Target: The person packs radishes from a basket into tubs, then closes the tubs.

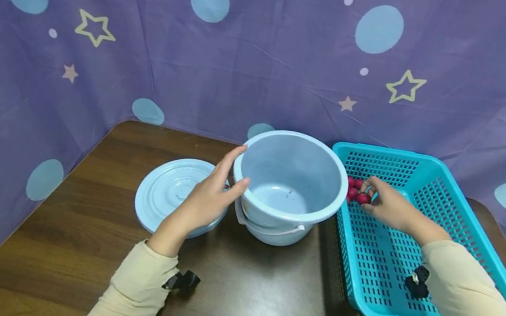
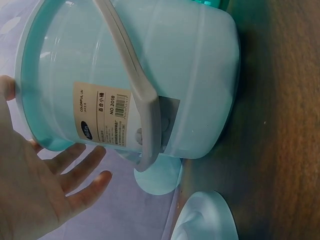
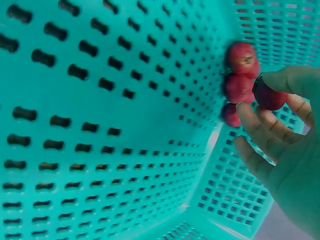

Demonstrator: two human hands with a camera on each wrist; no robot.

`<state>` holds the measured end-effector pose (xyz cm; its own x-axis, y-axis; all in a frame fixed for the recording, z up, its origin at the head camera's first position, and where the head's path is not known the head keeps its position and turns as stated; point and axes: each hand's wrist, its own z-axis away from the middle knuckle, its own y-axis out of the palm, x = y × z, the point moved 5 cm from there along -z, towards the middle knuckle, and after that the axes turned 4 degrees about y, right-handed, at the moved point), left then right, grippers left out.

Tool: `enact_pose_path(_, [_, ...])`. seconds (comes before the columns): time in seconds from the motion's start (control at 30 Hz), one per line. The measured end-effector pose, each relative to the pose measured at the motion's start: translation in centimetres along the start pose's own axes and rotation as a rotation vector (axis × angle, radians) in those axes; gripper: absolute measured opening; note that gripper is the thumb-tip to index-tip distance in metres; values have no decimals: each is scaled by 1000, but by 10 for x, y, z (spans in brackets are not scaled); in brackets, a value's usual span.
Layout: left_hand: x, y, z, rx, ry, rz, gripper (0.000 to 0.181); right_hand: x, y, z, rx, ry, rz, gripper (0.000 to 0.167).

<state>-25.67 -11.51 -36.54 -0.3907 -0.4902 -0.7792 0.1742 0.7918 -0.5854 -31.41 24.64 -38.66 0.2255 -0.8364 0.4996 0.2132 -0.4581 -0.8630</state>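
A pale blue bucket (image 1: 274, 224) stands upright in the middle of the table, its handle (image 2: 149, 107) hanging down the side. At its left rim is my left hand (image 1: 207, 198), thumb and fingers spread and fairly straight; whether the fingertips press the rim I cannot tell. Inside the turquoise basket (image 1: 372, 315), my right hand (image 1: 392, 205) pinches a small round dark red fruit (image 3: 270, 95) between thumb and fingers. Several similar red fruits (image 3: 240, 87) lie against the basket's side wall, just beyond the fingertips.
Left of the bucket lies its round pale blue lid (image 1: 165, 193), partly behind my left hand. The basket stands close to the bucket's right side. A purple curtain (image 1: 263, 41) with stars and dots hangs behind the brown wooden table (image 1: 253, 299).
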Motion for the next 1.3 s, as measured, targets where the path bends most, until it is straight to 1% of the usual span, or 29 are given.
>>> enact_pose_path(0.13, [0,0,0,6,-1,0,66,8,-9,10,-22,-17,12,30])
enact_pose_path(0.33, [0,0,0,4,-1,1,64,23,-22,23,-88,-67,46,30])
enact_pose_path(0.43, [0,0,0,5,1,2,64,33,-29,30,-140,-108,44,30])
enact_pose_path(0.53, [0,0,0,3,2,5,64,43,-37,38,-216,-163,46,29])
enact_pose_path(0.67, [1,0,0,0,-1,5,64,56,-46,47,-311,-211,35,29])
enact_pose_path(0.77, [1,0,0,1,-2,3,65,64,-49,53,-348,-242,15,31])
enact_pose_path(0.93, [1,0,0,-3,2,-2,65,80,-51,63,-381,-339,-17,37])
enact_pose_path(1.07, [0,0,0,-6,4,-5,65,94,-51,68,-396,-390,-22,40])
enact_pose_path(1.3, [0,0,0,-8,4,-5,65,116,-49,70,-362,-459,-13,45])
